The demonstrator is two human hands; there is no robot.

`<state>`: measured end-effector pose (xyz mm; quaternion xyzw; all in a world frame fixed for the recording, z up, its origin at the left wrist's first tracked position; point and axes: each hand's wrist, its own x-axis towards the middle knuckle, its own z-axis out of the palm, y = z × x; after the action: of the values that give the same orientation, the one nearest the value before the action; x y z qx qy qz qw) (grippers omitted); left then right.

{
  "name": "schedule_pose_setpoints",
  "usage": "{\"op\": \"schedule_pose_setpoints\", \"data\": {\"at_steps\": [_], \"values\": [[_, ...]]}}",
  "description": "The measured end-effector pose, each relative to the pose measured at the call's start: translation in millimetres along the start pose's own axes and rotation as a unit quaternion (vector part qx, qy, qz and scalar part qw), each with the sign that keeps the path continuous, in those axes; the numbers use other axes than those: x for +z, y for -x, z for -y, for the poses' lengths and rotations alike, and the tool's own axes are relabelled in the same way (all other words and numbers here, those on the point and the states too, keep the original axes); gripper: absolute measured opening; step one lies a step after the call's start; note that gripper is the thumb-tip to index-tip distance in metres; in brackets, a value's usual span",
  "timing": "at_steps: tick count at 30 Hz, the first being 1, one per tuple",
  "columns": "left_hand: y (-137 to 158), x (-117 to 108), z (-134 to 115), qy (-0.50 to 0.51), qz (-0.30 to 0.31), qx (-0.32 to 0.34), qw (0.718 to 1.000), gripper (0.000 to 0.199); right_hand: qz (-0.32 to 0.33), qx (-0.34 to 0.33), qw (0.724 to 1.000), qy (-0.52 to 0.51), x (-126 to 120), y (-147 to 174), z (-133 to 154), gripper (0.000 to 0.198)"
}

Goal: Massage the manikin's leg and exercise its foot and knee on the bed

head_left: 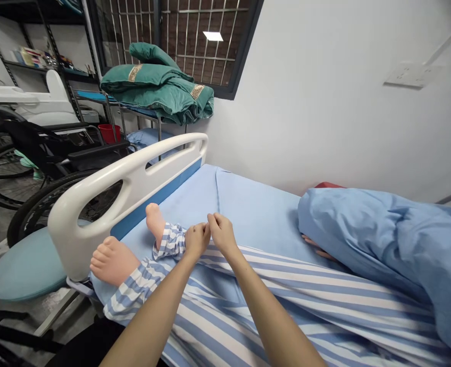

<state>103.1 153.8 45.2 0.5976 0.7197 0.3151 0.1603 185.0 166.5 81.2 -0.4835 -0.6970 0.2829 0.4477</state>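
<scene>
Nr footboard (135, 176), w/chair (38, 148) beyond: L hand (197, 239) & R hand (222, 234), fingers curled at striped trousers (305, 275), grip unclear.

The left hand (197, 239) has its fingers curled on the far leg of blue-and-white striped trousers (309, 275); the right hand (222, 233), also curled, is just beside it. Bare feet (114, 261) extend from the cuffs near a white footboard (68, 224). A blue quilt (378, 234) lies rumpled at right; green bedding (160, 84) and a wheelchair (32, 142) stand beyond.

Blue-and-white striped trousers (309, 283), pale blue sheet (256, 204), green quilt (152, 79)
</scene>
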Motion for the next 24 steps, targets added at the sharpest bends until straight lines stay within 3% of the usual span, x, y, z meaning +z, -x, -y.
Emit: {"op": "schedule_pose_setpoints", "data": {"at_steps": [7,10,14,19,24], "values": [[1,10,3,-0.027,-0.055,0.018,0.998,0.044,-0.025,0.041,0.997,-0.056,8,8,-42,0.037],[1,9,1,-0.003,-0.058,0.015,0.998,0.041,-0.025,0.051,0.993,-0.107,8,7,-47,0.037],[-10,0,-21,0.122,-0.055,0.016,0.991,0.038,-0.048,0.071,0.981,-0.174,5,5,-42,0.036],[-20,13,-53,0.325,-0.104,-0.026,0.940,0.037,-0.069,0.110,0.949,-0.287,-1,3,-43,0.030],[-7,35,-43,0.207,-0.100,-0.040,0.972,0.034,-0.116,0.133,0.941,-0.290,-3,1,-47,0.031]]}}
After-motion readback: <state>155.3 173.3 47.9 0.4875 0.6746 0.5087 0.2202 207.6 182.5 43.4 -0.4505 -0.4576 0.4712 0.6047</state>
